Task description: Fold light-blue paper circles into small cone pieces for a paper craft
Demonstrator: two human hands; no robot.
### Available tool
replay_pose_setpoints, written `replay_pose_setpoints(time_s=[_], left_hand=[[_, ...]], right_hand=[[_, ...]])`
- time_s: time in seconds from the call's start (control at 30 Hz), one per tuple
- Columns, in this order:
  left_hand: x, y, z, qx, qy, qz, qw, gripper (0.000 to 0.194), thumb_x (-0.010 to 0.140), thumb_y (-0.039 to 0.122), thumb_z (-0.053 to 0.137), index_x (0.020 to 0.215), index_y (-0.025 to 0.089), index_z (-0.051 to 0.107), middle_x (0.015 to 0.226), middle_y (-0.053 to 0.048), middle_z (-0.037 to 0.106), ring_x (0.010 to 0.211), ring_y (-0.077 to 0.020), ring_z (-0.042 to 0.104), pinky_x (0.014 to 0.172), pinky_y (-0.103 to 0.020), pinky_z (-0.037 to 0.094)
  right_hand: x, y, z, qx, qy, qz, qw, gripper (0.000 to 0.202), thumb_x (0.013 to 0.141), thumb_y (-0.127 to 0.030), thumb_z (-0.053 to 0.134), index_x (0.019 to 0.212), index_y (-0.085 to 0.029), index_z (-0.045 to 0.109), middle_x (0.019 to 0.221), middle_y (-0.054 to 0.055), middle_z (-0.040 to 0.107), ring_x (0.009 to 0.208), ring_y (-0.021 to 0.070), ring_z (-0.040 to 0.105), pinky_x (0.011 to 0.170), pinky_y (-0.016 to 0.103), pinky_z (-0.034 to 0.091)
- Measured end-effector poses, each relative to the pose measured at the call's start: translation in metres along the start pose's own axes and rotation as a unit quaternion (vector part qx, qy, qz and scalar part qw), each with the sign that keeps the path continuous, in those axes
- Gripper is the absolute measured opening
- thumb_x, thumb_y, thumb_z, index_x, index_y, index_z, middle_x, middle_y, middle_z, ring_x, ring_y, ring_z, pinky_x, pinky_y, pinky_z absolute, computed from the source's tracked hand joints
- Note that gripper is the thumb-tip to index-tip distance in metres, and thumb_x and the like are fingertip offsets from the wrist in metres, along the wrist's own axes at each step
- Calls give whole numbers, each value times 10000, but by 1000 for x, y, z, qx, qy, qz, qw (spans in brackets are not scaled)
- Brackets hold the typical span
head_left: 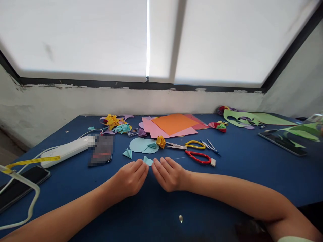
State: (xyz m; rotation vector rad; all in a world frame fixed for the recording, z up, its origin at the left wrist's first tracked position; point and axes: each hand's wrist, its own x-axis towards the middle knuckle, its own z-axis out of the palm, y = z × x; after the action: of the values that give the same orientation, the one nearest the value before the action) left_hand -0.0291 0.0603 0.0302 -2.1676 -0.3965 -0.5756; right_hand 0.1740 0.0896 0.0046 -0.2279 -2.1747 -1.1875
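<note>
A small, folded light blue paper piece (148,161) is pinched between my hands, above the table's near middle. My left hand (131,176) has its fingers closed on the paper's left side. My right hand (170,174) is closed at its right edge, with the fingertips hidden. From behind the right hand a thin pale thread (181,158) runs toward scissors (194,151) with one yellow and one red handle. Just beyond the hands lie light blue paper circles (137,145), a folded light blue cone (128,153) and a folded yellow paper piece (160,142).
Orange paper (176,123) tops a pile of pink sheets at the back. Crumpled paper bits (113,121) lie left of it. Phones (102,151), a white power strip (68,151) and cables occupy the left. Pens (210,147), an eraser (213,162) and green scraps (237,118) are rightward.
</note>
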Motion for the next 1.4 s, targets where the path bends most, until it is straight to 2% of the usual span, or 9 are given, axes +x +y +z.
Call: replay_pose_setpoints(time_s=[0.2,0.4,0.63,1.07,1.2,1.4], left_hand=[[0,-2,-1,-5,-5,0,1000,158,881,57,467,844,50,621,731,-100,645,710,-193,603,568,-310,514],[-1,-5,-3,-11,-15,-5,1000,156,876,44,458,872,53,614,764,-94,642,740,-193,610,568,-300,496],[-3,-5,-3,-17,-9,1,1000,168,883,45,448,855,61,613,768,-94,643,741,-188,607,590,-309,503],[-3,-4,0,10,-14,-9,1000,76,843,69,550,854,42,620,739,-88,628,720,-201,593,555,-303,470],[-4,-6,1,29,-17,-10,999,118,869,63,501,863,51,618,758,-87,632,739,-194,595,570,-295,462],[-3,-13,1,65,-40,-46,996,196,851,-8,441,840,51,628,780,-114,651,763,-215,596,548,-291,434]], right_hand=[[0,0,2,-12,-12,-30,999,236,861,-126,438,948,-12,626,893,173,676,773,227,643,695,361,485],[0,1,3,-12,-25,-25,999,232,850,-113,434,942,-10,620,879,173,678,761,235,643,681,362,487],[0,2,2,-6,-30,-2,1000,214,877,-119,440,966,-21,607,863,157,665,719,195,629,659,349,481],[1,2,2,-15,-20,-5,1000,211,875,-119,431,924,-30,616,831,140,669,708,192,622,652,334,470],[-2,9,4,-14,-37,11,999,198,885,-148,452,970,-65,610,812,93,655,635,161,593,586,308,447],[-11,28,17,-50,-42,41,997,162,857,-106,513,984,-49,597,861,107,656,719,186,613,692,346,461]])
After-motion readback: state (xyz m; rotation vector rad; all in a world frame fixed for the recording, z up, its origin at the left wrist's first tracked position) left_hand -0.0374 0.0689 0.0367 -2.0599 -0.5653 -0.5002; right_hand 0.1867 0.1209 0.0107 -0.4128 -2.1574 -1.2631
